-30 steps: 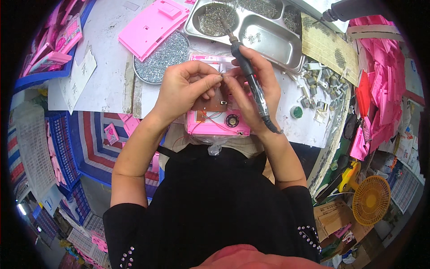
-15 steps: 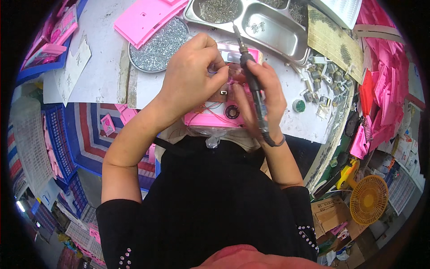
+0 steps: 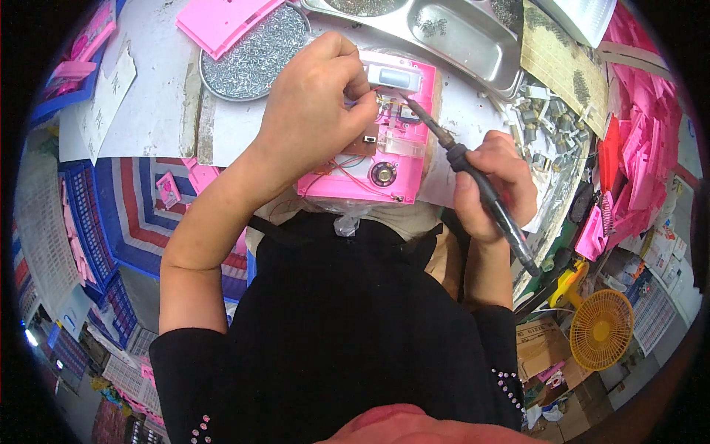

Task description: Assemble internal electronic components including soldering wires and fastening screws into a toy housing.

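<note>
At a white worktable (image 3: 163,111), an open pink case (image 3: 351,190) lies partly beneath a worker's left hand (image 3: 314,96), its fingers curled, any hold unclear. Right of the case, the right hand (image 3: 503,181), apart from the left, clasps a soldering iron (image 3: 485,192), its tip over the case.

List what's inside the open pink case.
Visible in the pink case: round black speaker, brown circuit board, red wires, pale rectangular part at the top. The left hand covers part of its left side; what's beneath can't be seen.
</note>
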Motion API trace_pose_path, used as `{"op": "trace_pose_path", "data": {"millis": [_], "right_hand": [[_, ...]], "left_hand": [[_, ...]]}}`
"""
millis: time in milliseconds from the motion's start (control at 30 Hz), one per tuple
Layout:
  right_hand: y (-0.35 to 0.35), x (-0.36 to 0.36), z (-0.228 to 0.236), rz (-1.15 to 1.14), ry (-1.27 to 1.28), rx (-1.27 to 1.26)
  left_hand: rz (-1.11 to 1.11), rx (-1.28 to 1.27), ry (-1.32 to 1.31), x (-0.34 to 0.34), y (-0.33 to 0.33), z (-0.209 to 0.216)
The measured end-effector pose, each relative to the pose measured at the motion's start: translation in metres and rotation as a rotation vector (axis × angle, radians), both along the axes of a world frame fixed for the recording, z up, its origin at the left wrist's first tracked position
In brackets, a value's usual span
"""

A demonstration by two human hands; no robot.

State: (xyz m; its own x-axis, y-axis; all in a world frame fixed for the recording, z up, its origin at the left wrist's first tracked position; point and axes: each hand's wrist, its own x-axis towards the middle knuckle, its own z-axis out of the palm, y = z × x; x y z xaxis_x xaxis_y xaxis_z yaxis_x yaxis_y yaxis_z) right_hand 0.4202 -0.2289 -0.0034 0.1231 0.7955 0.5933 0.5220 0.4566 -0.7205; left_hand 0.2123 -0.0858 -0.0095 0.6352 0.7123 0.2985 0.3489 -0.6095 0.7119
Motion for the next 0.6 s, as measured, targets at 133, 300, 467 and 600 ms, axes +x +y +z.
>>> {"op": "trace_pose_path", "data": {"millis": [133,300,467,600], "right_hand": [[0.006,-0.006,-0.002,0.006,-0.056,0.004],[0.010,-0.009,-0.003,-0.002,-0.090,0.001],[0.012,-0.009,-0.002,0.001,-0.095,-0.007],[0.012,-0.007,-0.005,0.016,-0.103,-0.009]], "left_hand": [[0.006,-0.004,0.003,0.000,0.001,0.000],[0.010,-0.005,-0.005,0.000,0.001,-0.001],[0.009,0.018,-0.011,0.000,0.001,-0.002],[0.009,0.014,-0.014,0.000,0.001,-0.002]]}}
